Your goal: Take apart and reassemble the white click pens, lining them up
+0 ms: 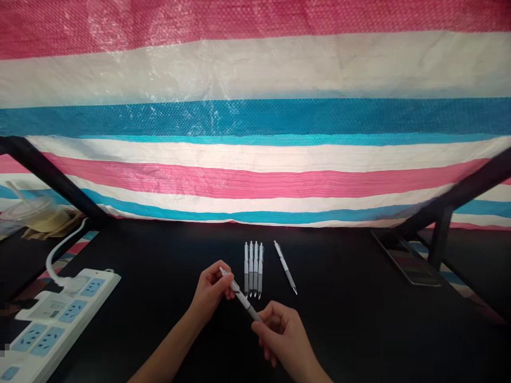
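I'm watching remotely | left fingers (pixel 222 283) pinching pen (pixel 242 300) by its clicker end | right fingers (pixel 265 332) holding its grey grip | pen slanting nearside of four-pen row (pixel 256 266)

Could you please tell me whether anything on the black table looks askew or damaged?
One pen lies askew, slanted and apart, to the right of four pens lined up side by side. I see no spill or obvious damage.
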`<state>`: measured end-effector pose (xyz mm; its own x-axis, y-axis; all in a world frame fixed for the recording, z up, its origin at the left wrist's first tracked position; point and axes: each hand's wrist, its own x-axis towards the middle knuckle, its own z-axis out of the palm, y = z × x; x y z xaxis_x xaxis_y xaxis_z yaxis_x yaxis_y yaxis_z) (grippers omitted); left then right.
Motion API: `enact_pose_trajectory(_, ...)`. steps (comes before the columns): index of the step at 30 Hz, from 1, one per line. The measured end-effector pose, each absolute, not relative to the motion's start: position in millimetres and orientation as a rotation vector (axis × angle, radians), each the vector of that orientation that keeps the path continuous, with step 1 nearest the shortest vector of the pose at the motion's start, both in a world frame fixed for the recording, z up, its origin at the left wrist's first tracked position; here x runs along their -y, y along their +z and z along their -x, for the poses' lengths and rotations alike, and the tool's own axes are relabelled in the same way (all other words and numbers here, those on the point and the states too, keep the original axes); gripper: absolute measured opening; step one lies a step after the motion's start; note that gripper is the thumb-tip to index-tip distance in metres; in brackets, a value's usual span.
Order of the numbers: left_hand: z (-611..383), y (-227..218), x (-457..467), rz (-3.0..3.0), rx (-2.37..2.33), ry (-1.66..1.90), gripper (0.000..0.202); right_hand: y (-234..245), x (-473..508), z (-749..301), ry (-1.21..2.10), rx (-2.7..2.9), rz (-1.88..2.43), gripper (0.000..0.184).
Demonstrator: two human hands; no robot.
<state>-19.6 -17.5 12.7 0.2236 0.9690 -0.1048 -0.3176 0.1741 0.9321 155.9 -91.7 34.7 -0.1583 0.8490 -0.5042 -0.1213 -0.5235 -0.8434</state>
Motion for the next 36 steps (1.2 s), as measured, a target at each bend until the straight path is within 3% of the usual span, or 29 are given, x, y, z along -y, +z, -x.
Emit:
enact_pose_trajectory(4, 22, 15, 16, -1.001, -0.874, 1.097, 0.017, 36, 92, -154, 1.755, 0.870, 1.380, 0.040)
enact_pose_trajectory(9, 22, 15, 12, -0.998, -0.855, 1.090, 0.019, 30, 93, -156, 2.145, 0.587, 1.104, 0.053)
enact_pose_trajectory(12, 21, 13, 13, -0.983, -0.838, 1.084, 0.019, 25, 93, -158, 2.173, 0.560, 1.050, 0.039)
enact_pose_trajectory(17, 20, 11, 13, -0.936, -0.833, 1.095, 0.017, 24, 93, -160, 2.192, 0.488, 1.086, 0.042)
enact_pose_trajectory(20, 20, 12, 13, -0.904, -0.836, 1.107, 0.017, 27, 93, -160, 2.155, 0.490, 1.059, 0.033)
enact_pose_trajectory(24, 22, 13, 13, -0.870, -0.838, 1.132, 0.017, 30, 93, -159, 2.251, 0.515, 1.090, 0.042)
enact_pose_trajectory(36, 21, 13, 14, -0.831, -0.840, 1.143, 0.017, 29, 95, -161, 2.207, 0.586, 1.119, 0.035)
